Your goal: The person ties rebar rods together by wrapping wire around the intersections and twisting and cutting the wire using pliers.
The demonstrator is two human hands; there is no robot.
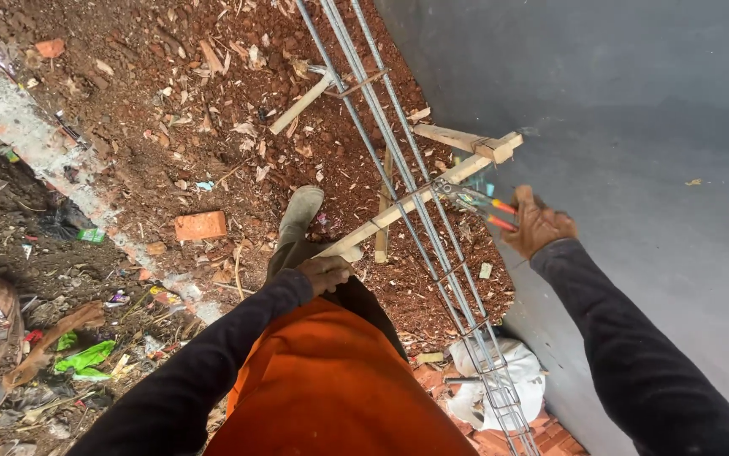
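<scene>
My right hand (538, 225) grips a pair of pincers with red handles (481, 205), whose jaws meet a long steel rebar cage (415, 181) where a wooden batten (419, 203) crosses it. The cage runs from the top of the view down to the bottom right, beside a grey wall. My left hand (325, 273) rests against my thigh near the lower end of the batten, fingers curled, with nothing visibly in it. My boot (299, 211) stands on the red soil.
A grey plastered wall (634, 110) fills the right side. Red soil with wood scraps and a brick (200, 225) covers the ground. Rubbish lies at left beyond a concrete strip (35, 139). A white sack (508, 380) sits at the cage's lower end.
</scene>
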